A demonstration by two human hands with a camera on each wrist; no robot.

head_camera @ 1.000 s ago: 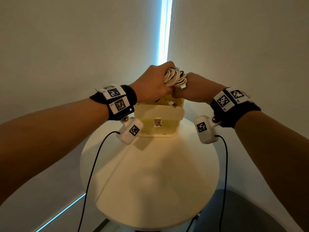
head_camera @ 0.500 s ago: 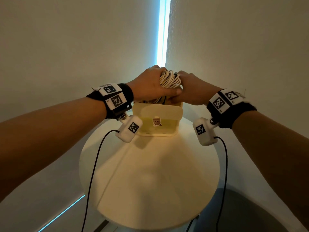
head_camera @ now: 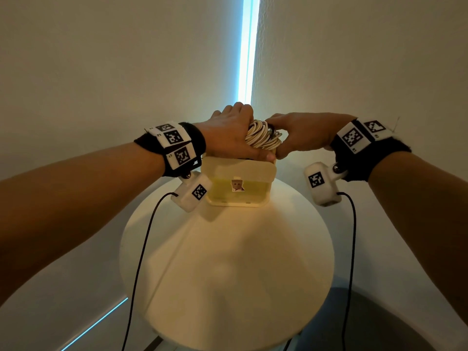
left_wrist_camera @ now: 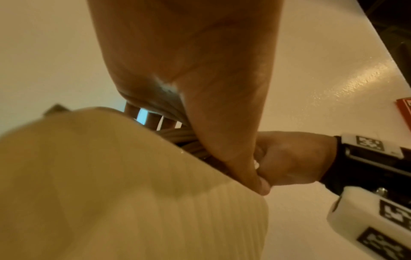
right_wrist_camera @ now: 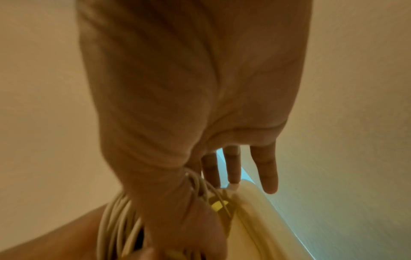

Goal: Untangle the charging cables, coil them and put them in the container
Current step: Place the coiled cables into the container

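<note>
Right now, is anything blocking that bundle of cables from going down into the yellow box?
Nothing visible does. The coiled cables sit right above the open top of the container, gripped by the left hand and pinched by the right hand. No lid shows. The inside is mostly hidden.

1. The right hand (right_wrist_camera: 177, 98) fills most of the view, palm towards the camera.
2. Its thumb presses against a bundle of coiled cream-white charging cables (right_wrist_camera: 118, 227) at the lower left; three fingers (right_wrist_camera: 265, 168) point down, extended.
3. A pale yellow plastic container (right_wrist_camera: 255, 219) sits at the lower right, the cables at its rim.
4. Plain beige walls (right_wrist_camera: 37, 88) lie beyond, with a pale blue strip of light (right_wrist_camera: 249, 174) past the fingers.
</note>
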